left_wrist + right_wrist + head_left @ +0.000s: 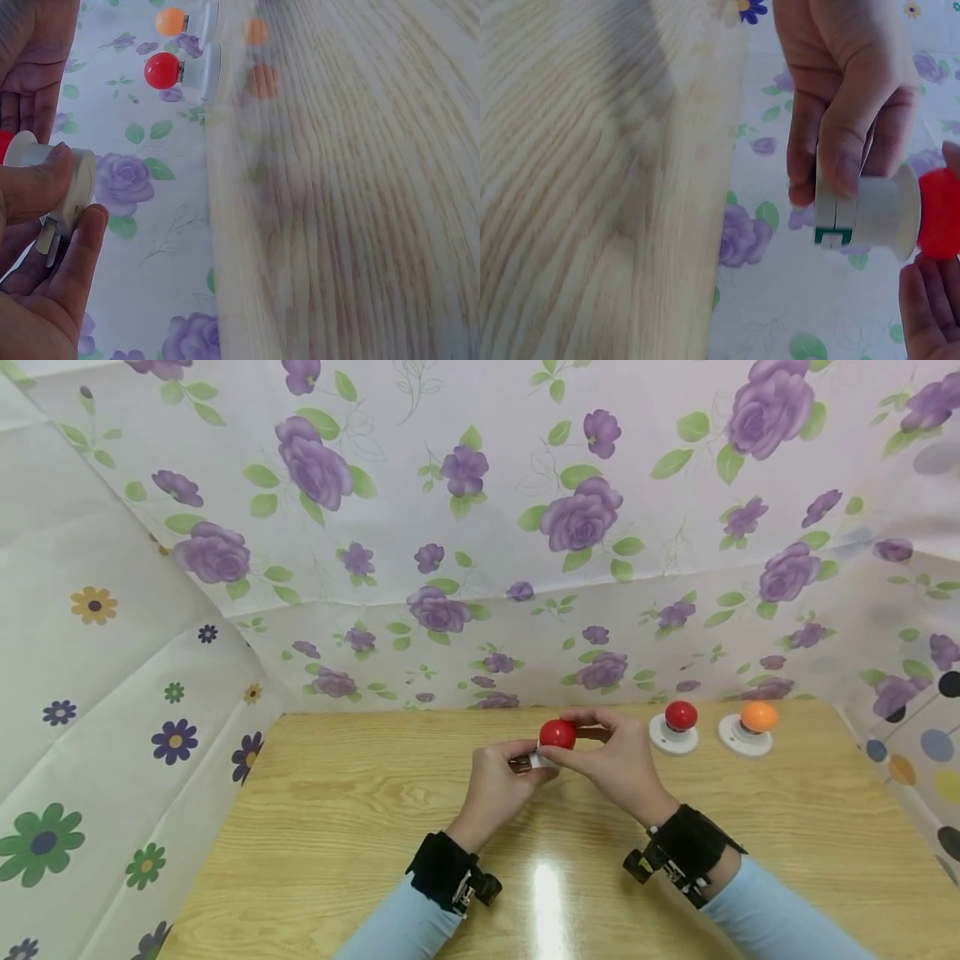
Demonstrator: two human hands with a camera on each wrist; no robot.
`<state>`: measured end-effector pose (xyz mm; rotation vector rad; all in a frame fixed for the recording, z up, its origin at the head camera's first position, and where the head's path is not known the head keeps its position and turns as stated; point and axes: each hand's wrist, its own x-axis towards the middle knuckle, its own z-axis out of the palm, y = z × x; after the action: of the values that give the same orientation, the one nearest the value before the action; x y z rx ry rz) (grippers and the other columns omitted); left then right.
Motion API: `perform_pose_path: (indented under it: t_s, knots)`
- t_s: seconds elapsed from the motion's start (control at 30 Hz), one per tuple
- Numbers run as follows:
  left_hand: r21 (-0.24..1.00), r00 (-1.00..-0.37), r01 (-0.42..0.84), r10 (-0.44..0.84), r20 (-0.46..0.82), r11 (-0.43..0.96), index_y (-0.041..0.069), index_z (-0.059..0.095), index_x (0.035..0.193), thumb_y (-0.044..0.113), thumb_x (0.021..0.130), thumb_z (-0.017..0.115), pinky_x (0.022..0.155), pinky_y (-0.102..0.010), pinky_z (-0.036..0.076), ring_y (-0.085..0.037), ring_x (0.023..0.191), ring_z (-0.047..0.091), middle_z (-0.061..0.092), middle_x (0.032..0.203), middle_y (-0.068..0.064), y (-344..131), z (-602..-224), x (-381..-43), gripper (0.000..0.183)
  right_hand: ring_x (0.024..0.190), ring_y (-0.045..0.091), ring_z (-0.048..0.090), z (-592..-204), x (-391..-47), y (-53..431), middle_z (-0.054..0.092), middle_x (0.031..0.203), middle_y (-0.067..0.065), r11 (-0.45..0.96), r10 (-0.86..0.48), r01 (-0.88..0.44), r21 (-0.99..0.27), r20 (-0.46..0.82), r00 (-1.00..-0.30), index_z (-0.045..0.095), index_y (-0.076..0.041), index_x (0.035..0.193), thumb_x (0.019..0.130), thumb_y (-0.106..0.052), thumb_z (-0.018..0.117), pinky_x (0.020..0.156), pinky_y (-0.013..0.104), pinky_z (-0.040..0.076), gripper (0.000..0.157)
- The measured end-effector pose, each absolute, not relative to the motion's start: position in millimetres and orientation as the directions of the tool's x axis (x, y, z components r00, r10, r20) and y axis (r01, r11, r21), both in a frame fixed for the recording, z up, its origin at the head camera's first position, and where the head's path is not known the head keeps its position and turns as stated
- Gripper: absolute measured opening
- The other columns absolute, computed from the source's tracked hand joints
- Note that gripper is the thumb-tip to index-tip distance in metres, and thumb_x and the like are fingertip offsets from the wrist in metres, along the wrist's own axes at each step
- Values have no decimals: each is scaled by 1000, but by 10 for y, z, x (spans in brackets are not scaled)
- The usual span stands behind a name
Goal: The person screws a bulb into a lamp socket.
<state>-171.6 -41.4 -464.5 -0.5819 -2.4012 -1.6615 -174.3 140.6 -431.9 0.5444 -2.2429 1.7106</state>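
Near the back of the table my left hand [498,789] grips a white plug-in lamp socket [881,214], thumb on one side and fingers on the other. Two flat metal prongs [48,238] stick out of its base between the fingers. A round red bulb [557,734] sits at the socket's flared collar, its lower end hidden inside. My right hand [622,768] pinches this bulb between thumb and fingertips. In the right wrist view the red glass [939,214] comes right up to the collar's rim.
At the back right stand two round white lamp bases [674,740], one with a red bulb [681,716], the other with an orange bulb [759,717]. The wooden table [337,843] meets a flowered cloth backdrop [510,643] at its rear edge.
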Motion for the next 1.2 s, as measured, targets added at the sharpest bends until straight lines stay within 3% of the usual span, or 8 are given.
perform_pose_path:
  t_s: [0.2,0.37,0.53,0.97,1.2]
  knots:
    - [871,-924,375,206,323,316,18,70,103,17,77,76,68,-24,51,-4,80,62,65,96,8,-433,-4616,-1709,27,110,27,54,-4102,-1700,1472,56,121,2,122,-274,-395,-911,351,-895,59,-15,120,79,-22,74,84,37,48,44]
    - [868,-920,381,221,323,318,17,70,103,17,75,77,69,-24,51,-5,81,62,65,96,9,-452,-4628,-1717,29,119,25,47,-3970,-1716,1534,50,132,2,113,-416,-418,-901,339,-844,52,-10,130,86,-12,66,95,39,40,47]
    - [875,-916,384,241,320,295,17,70,103,16,75,77,69,-25,51,-7,83,62,65,96,9,-449,-4634,-1717,29,117,24,49,-3940,-1722,1545,51,131,2,127,-494,-424,-897,313,-811,52,-8,130,87,-9,64,95,42,39,45]
    - [869,-919,379,243,312,318,19,70,102,20,76,77,70,-24,51,-5,82,62,65,95,10,-443,-4633,-1710,27,113,20,52,-4153,-1833,1589,54,128,2,113,-505,-435,-893,326,-799,58,-19,126,86,-17,67,90,37,44,42]
    - [861,-916,388,243,319,329,19,70,103,20,77,76,70,-23,50,-4,83,62,65,96,11,-438,-4638,-1721,27,110,19,54,-4105,-1791,1562,56,124,1,134,-448,-410,-902,314,-837,62,-17,121,83,-17,70,87,39,46,39]
